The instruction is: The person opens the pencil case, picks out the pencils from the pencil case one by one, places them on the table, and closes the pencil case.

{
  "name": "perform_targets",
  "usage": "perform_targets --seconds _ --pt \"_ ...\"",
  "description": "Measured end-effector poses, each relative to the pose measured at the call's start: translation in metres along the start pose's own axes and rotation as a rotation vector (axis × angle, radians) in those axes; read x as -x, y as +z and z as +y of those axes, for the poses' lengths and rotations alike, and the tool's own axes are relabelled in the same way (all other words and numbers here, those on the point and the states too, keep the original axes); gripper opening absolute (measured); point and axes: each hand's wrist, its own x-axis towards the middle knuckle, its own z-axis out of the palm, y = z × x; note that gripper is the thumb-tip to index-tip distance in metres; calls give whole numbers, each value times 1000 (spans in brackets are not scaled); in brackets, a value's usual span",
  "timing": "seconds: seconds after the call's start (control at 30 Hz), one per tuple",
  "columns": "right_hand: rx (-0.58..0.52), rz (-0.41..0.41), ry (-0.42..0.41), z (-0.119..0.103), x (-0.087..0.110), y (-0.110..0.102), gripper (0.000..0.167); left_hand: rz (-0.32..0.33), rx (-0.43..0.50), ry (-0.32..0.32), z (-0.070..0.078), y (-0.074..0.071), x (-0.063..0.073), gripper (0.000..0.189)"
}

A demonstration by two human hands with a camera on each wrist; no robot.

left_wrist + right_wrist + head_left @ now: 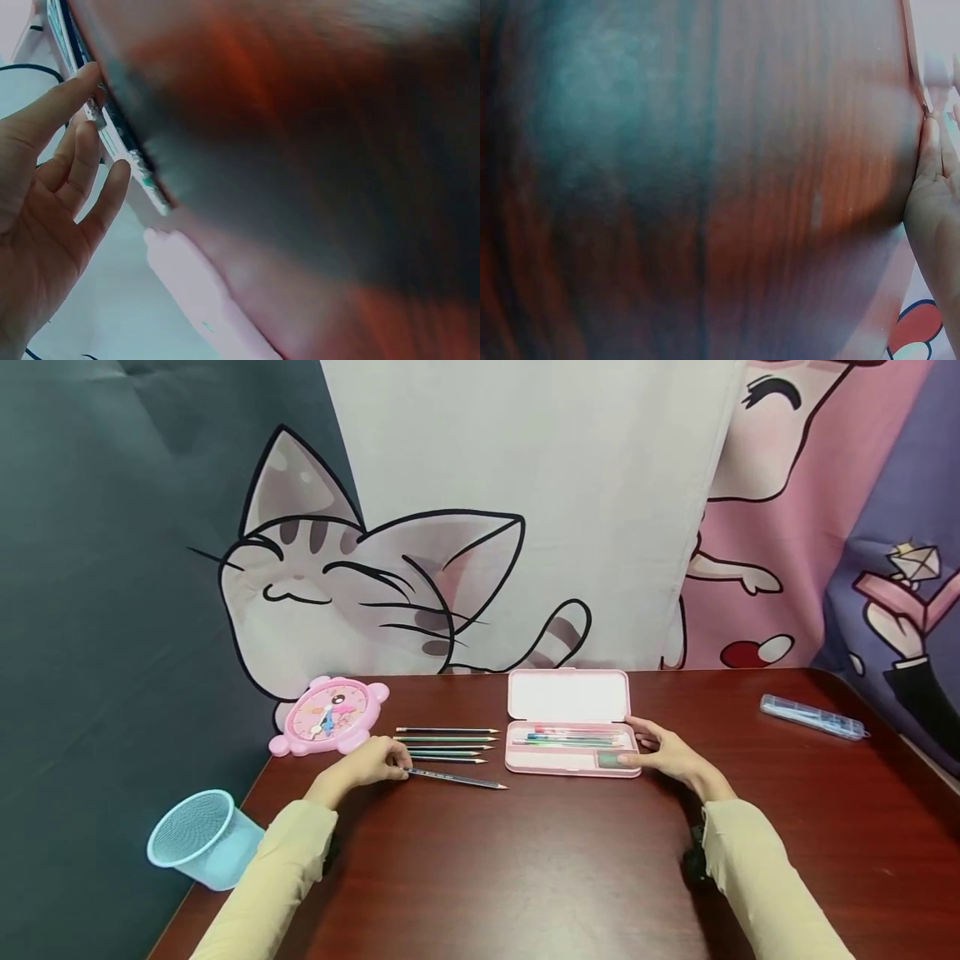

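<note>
My left hand (378, 758) pinches the back end of a dark pencil (459, 778), which points right and slants a little toward me. In the left wrist view, thumb and forefinger meet on the pencil while the other fingers are loosely bent. Beyond it, several more dark pencils (450, 739) lie in a row, tips to the right. A pink pencil case (551, 765) lies with its white-lined lid (568, 695) raised. Inside are several thin pens (570, 739) and a grey-green block (609, 760). At the case's right end, my right hand (670, 753) grips the rim, thumb over the front corner.
A pink animal-shaped clock (330, 717) stands left of the pencils. A light-blue mesh basket (217, 843) is at the table's left edge, by my left forearm. Far right lies a clear blue box (813, 717). Printed cloth hangs behind the brown table (525, 877).
</note>
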Motion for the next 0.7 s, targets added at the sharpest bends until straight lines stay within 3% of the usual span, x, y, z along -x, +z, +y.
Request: perform_targets --seconds 0.2,0.33,0.43,0.57,0.7 --pt "21 16 -17 2 2 -4 78 41 -12 -22 -4 5 -2 8" --pt "18 15 -43 2 2 -3 77 97 -12 -20 2 5 -8 9" --pt "4 19 -49 1 3 -3 77 103 -20 13 16 6 -21 10" --pt "3 23 -44 -2 4 -2 77 74 -51 86 44 11 -50 12" --pt "7 23 -38 -3 3 1 77 57 -89 95 72 24 -78 14"
